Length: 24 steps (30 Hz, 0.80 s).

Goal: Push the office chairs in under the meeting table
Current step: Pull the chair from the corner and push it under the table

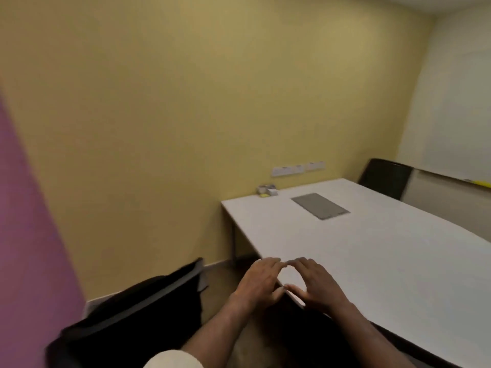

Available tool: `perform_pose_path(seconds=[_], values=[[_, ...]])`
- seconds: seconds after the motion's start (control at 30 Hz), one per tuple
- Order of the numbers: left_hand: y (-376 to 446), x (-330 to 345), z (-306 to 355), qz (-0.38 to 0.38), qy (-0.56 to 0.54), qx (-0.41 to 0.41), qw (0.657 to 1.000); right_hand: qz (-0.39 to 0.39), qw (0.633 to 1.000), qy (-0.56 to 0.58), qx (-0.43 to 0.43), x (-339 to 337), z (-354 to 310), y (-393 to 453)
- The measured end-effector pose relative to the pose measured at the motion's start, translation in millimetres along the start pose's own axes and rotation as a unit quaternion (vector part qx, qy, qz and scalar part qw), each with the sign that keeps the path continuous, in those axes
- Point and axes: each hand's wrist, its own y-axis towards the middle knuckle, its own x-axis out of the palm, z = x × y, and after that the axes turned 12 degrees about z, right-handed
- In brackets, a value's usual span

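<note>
The white meeting table (385, 256) fills the right half of the view. A black office chair (138, 320) stands at lower left, its back turned away from the table's near edge and blurred. Another black chair (385, 177) sits at the table's far right side. My left hand (259, 281) and my right hand (314, 284) hover together over the table's near edge, fingertips almost touching, fingers spread, holding nothing. A dark shape below my hands, under the table edge, is too dim to identify.
A grey panel (320, 205) is set in the tabletop. A small box of items (267, 191) sits at the far corner by the yellow wall. Wall sockets (297, 168) are above it. A purple wall (24, 248) closes the left.
</note>
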Motion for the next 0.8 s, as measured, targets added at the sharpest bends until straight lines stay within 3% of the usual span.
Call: perform_pose_path(seconds=[0.2, 0.37, 0.63, 0.8], values=[[-110, -119, -86, 0.025, 0.156, -0.207, 0.965, 0.019, 0.984, 0.075, -0.162, 58, -144, 76], [-199, -165, -119, 0.013, 0.204, -0.319, 0.925, -0.004, 0.964, 0.118, -0.238, 97, -239, 94], [-258, -130, -169, -0.022, 0.144, -0.378, 0.914, -0.113, 0.964, 0.071, -0.229, 191, -274, 88], [-250, -101, -208, -0.044, 0.164, -0.38, 0.909, -0.126, 0.967, 0.01, -0.22, 237, -268, 106]])
